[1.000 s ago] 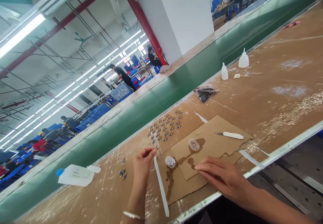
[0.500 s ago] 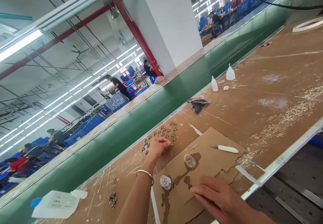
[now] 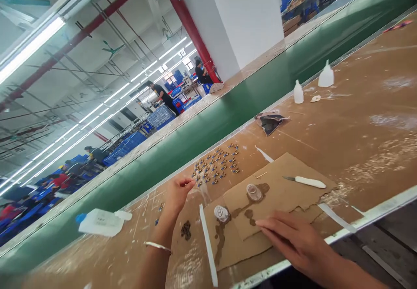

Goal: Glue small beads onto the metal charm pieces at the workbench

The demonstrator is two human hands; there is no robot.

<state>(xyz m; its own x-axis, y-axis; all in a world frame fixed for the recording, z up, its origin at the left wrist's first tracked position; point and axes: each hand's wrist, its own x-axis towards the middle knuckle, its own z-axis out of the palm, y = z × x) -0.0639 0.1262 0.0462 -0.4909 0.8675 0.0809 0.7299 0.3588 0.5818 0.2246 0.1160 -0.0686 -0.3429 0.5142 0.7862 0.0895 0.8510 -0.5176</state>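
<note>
Handling small parts (image 3: pixel 214 167) singly, looks like. Head view: left hand (image 3: pixel 180 192) pinched beside parts spread on table (image 3: pixel 355 124), contents unclear; right hand (image 3: pixel 295 234), fingers pressed together, by cardboard (image 3: pixel 280 180). Next move likely needs precise fingertips.

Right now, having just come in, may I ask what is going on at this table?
It is bare-handed work at the table. The left hand is pinched, next to many small blue-and-gold pieces spread out there. The right hand is at the near edge of the cardboard. Whether either holds something, I cannot tell. A knife lies on the cardboard, untouched.
</note>
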